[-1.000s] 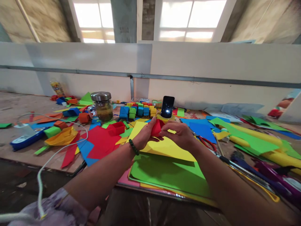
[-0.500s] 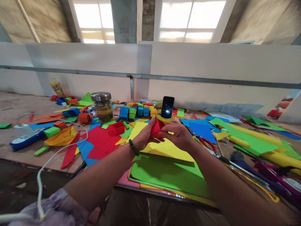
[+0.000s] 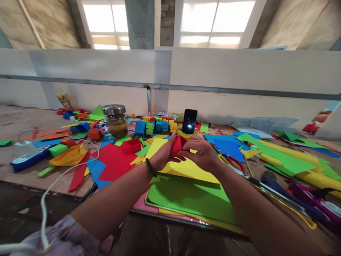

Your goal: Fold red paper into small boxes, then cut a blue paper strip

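Between both hands is a small red paper box (image 3: 177,145), held above the stacked sheets. My left hand (image 3: 165,152), with a dark beaded bracelet at the wrist, is closed around its left side. My right hand (image 3: 200,150) pinches its right edge with thumb and fingers. Under the hands lies a yellow sheet (image 3: 183,170) on top of a green sheet (image 3: 191,195). Another red folded box (image 3: 131,146) rests to the left on flat red paper (image 3: 113,161). The fingers hide part of the held box.
A lidded glass jar (image 3: 117,122) stands behind on the left. Several small coloured boxes (image 3: 150,127) line the back beside an upright phone (image 3: 189,121). Scissors (image 3: 234,163) lie to the right. A white cable (image 3: 66,170) crosses the left side near a blue power strip (image 3: 29,160).
The right thumb and fingers have shifted slightly on the red paper box's edge. The box stays in nearly the same place; nothing else has visibly moved.
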Demonstrator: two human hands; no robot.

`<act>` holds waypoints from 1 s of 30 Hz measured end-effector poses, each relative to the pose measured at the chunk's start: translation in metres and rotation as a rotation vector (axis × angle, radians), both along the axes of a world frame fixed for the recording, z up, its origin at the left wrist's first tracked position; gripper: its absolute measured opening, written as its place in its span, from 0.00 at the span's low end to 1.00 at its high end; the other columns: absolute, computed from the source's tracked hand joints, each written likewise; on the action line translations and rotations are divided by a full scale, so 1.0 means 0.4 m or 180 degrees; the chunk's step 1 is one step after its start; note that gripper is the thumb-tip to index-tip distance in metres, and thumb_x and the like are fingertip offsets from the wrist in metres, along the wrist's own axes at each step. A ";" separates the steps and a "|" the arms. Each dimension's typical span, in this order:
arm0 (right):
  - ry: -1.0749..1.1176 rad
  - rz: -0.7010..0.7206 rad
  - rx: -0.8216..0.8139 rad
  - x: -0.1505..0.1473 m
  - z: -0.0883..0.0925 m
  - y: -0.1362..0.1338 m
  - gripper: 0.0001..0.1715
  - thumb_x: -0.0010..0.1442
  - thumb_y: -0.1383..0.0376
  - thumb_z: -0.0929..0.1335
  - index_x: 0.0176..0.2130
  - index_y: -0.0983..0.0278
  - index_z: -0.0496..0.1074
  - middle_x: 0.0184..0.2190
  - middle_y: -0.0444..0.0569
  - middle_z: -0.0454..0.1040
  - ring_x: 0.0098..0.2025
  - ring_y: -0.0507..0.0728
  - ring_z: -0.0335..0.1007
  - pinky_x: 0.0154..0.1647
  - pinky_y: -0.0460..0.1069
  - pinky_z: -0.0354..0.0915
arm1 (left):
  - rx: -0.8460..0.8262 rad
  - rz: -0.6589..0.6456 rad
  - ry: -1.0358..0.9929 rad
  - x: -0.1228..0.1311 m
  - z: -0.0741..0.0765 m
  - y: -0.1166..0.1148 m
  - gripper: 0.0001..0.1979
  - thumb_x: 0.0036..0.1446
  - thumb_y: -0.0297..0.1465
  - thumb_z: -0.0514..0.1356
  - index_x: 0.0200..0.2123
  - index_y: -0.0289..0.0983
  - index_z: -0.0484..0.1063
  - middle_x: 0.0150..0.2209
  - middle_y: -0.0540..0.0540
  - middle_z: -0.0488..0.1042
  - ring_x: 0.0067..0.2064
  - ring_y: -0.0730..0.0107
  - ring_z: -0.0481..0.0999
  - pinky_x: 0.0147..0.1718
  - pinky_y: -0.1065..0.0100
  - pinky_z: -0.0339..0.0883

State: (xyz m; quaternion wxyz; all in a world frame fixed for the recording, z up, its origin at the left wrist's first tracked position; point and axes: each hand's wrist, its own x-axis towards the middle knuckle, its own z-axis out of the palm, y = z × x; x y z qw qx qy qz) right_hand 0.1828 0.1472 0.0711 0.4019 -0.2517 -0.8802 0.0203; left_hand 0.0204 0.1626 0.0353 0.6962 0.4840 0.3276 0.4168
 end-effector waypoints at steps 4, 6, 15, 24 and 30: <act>-0.0004 -0.0003 -0.0183 0.002 0.002 -0.002 0.15 0.60 0.63 0.71 0.23 0.64 0.72 0.20 0.44 0.71 0.27 0.52 0.62 0.30 0.48 0.57 | 0.0015 0.0028 -0.0005 0.001 0.003 -0.002 0.34 0.61 0.57 0.45 0.43 0.34 0.73 0.28 0.45 0.77 0.26 0.70 0.77 0.25 0.72 0.68; -0.0017 -0.0022 -0.0322 0.004 0.000 -0.002 0.15 0.61 0.62 0.70 0.23 0.64 0.73 0.22 0.44 0.71 0.27 0.51 0.63 0.29 0.47 0.58 | -0.0002 0.0019 -0.0010 0.002 0.004 -0.003 0.33 0.61 0.57 0.45 0.43 0.34 0.73 0.28 0.45 0.77 0.26 0.71 0.77 0.24 0.73 0.68; 0.0024 0.0077 -0.0385 0.005 -0.002 0.004 0.14 0.61 0.60 0.70 0.26 0.64 0.74 0.23 0.45 0.73 0.26 0.51 0.65 0.29 0.47 0.60 | -0.0033 -0.0001 -0.0082 -0.002 0.006 -0.006 0.33 0.61 0.57 0.45 0.43 0.34 0.73 0.28 0.45 0.77 0.26 0.71 0.78 0.24 0.74 0.68; 0.0082 -0.0138 -0.0108 -0.007 0.003 -0.014 0.22 0.65 0.59 0.65 0.22 0.64 0.72 0.20 0.45 0.70 0.25 0.52 0.62 0.29 0.48 0.59 | -0.0274 -0.0329 -0.0169 -0.002 0.011 -0.011 0.35 0.64 0.55 0.40 0.45 0.33 0.73 0.28 0.43 0.78 0.26 0.68 0.78 0.24 0.71 0.68; -0.0016 -0.0207 -0.0069 0.005 -0.002 0.001 0.12 0.54 0.57 0.74 0.35 0.63 0.77 0.29 0.47 0.77 0.30 0.54 0.68 0.36 0.50 0.62 | -0.0262 -0.0254 -0.0389 -0.008 0.004 0.000 0.33 0.64 0.55 0.41 0.45 0.34 0.73 0.29 0.44 0.78 0.26 0.70 0.76 0.25 0.71 0.69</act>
